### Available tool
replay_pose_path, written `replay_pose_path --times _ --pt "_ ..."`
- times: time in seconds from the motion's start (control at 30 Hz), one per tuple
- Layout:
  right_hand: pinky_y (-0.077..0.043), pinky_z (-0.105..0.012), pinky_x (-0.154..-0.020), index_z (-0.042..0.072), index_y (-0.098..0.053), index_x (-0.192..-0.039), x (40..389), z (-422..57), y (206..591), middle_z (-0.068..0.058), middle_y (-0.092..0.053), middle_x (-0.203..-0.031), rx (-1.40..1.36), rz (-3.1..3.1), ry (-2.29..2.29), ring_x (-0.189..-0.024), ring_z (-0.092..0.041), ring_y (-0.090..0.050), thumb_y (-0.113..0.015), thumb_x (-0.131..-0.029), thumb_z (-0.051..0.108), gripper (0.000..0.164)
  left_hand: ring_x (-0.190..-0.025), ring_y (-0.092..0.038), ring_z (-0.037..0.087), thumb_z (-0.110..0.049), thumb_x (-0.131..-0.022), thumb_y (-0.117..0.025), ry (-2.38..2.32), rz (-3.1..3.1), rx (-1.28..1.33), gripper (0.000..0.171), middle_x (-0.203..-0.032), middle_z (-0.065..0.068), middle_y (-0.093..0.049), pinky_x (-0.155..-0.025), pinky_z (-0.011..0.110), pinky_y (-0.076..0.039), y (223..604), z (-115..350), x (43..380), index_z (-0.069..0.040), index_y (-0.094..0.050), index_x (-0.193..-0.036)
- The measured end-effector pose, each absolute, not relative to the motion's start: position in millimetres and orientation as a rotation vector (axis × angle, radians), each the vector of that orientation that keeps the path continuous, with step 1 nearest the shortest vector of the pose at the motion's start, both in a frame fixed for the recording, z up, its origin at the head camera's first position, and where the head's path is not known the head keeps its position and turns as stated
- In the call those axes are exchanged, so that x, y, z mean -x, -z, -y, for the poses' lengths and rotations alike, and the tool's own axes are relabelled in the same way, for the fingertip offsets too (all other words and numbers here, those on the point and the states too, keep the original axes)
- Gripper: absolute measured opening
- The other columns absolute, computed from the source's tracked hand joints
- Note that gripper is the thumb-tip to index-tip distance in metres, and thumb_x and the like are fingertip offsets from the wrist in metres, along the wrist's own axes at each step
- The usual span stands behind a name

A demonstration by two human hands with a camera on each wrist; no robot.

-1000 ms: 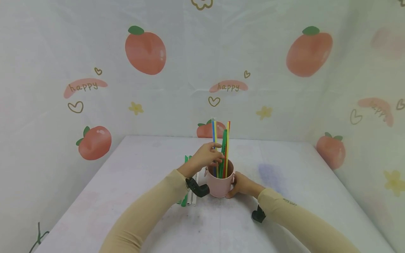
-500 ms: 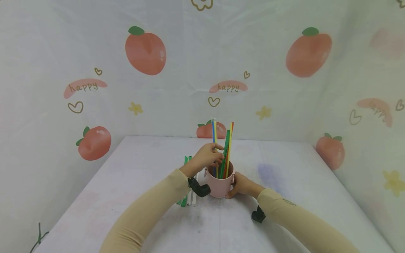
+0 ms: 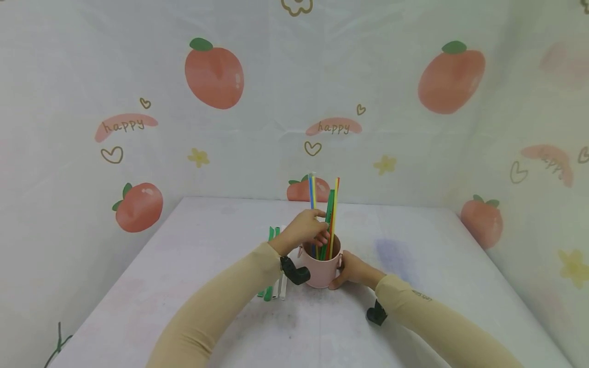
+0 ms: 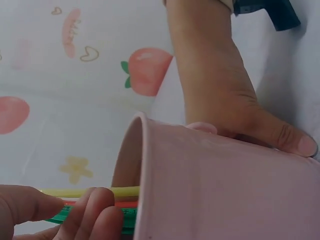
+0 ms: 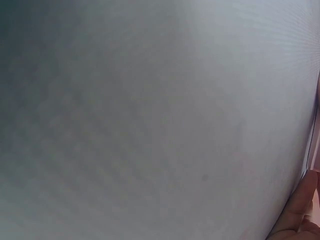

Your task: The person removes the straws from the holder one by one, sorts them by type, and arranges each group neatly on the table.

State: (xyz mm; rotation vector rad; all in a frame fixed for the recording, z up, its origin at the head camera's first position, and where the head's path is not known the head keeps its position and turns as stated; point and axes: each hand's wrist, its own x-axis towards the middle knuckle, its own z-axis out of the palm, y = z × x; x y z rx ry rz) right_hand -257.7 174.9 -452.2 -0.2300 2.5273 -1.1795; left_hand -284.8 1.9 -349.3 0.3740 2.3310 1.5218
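Observation:
A small pink bucket (image 3: 322, 273) with side handles stands on the table, holding several long thin sticks. My left hand (image 3: 301, 230) is over its mouth, thumb and curled fingers around green strips (image 3: 330, 199). Beside these lean a yellow stick (image 4: 125, 191) and a red stick (image 4: 126, 204), passing the fingers in the left wrist view. Blue and yellow sticks (image 3: 312, 189) rise behind the hand. My right hand (image 3: 354, 268) grips the bucket's right side near the base, thumb along the front; its other fingers are hidden behind. The right wrist view shows mostly blurred table.
Several loose green strips (image 3: 268, 293) and white strips (image 3: 282, 291) lie on the table left of the bucket, partly under my left forearm. A wrist camera (image 3: 294, 272) hangs close to the bucket's front. A fruit-printed curtain (image 3: 257, 153) rises behind the table (image 3: 221, 220).
The green strips and the red and yellow sticks have tilted slightly right within the bucket. My left hand has shifted a little right and downward around the green strips. The right hand stays put.

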Motion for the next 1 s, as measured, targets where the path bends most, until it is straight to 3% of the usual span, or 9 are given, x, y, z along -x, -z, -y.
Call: replay_pose_path --times 0.6,1.0 --pt "-0.038 -0.049 -0.110 -0.005 -0.050 -0.131 257.9 -179.2 452.0 -0.017 -0.060 -0.131 0.468 -2.438 1.269 -0.126 -0.033 -0.051 -0.089 -0.065 0.005 0.078 -0.053 -0.065 0.014 -0.008 -0.096 -0.056 -1.571 -2.357 -0.347 0.030 -0.072 0.012 -0.069 -0.057 0.031 -0.060 356.8 -7.4 285.3 0.004 -0.057 -0.124" --pt "-0.038 -0.051 -0.109 -0.005 -0.054 -0.126 257.9 -179.4 450.8 -0.016 -0.063 -0.127 0.510 -2.443 1.275 -0.125 -0.033 -0.053 -0.089 -0.064 0.002 0.072 -0.058 -0.066 0.015 -0.012 -0.089 -0.069 -1.533 -2.440 -0.450 0.028 -0.076 0.009 -0.071 -0.059 0.031 -0.060 354.1 1.0 281.5 0.002 -0.062 -0.113"
